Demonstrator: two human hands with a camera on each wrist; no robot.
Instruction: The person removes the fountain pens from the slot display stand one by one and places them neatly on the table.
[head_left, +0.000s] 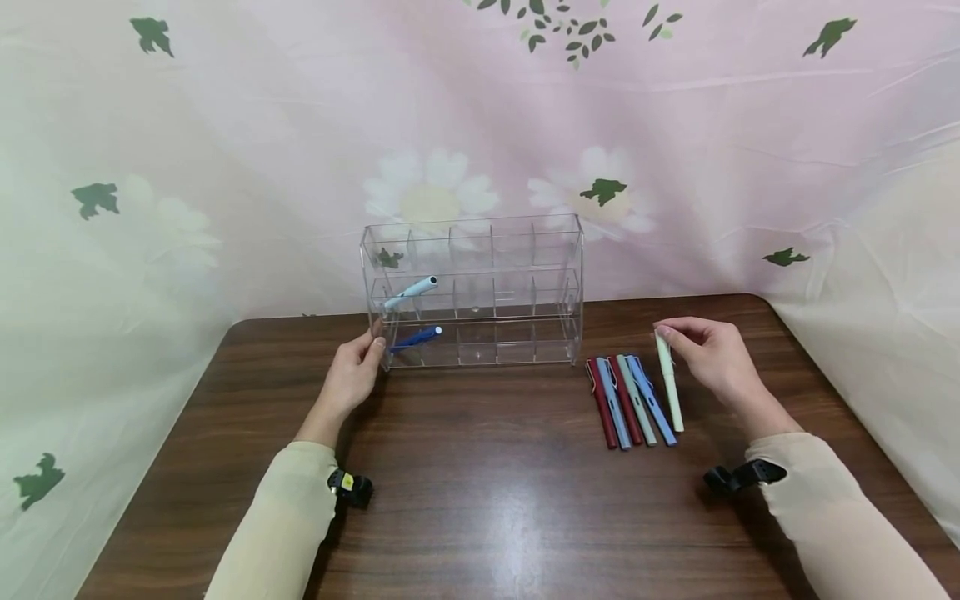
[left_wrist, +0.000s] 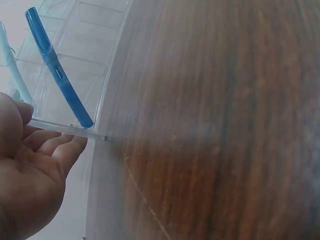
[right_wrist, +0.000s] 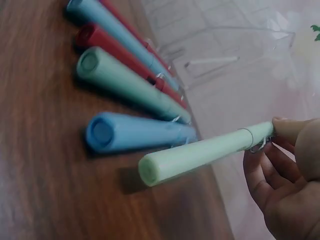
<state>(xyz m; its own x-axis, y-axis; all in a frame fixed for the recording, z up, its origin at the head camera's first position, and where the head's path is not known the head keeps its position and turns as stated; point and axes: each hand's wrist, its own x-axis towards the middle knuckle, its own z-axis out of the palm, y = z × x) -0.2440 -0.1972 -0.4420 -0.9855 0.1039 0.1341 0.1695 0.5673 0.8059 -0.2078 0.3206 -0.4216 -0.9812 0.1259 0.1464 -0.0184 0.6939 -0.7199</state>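
Observation:
My left hand [head_left: 355,372] grips the left side wall of a clear acrylic organizer [head_left: 477,354], thumb on one face and fingers on the other. Inside its leftmost compartments lean a light blue pen [head_left: 412,292] and, lower down, a dark blue pen [left_wrist: 60,75]. On the right, my right hand [head_left: 714,358] pinches a pale green pen [right_wrist: 200,154] by its clip end between thumb and fingers. In the right wrist view the other end of this pen stands off the table. Close by lies a row of pens: dark red, grey-blue, grey-green and a blue pen [head_left: 651,401].
The brown wooden table [head_left: 480,500] carries everything. Behind it hangs a pale cloth [head_left: 285,167] printed with flowers and green birds. A black strap with a small camera [head_left: 742,477] sits at my right wrist, another [head_left: 351,489] at the left.

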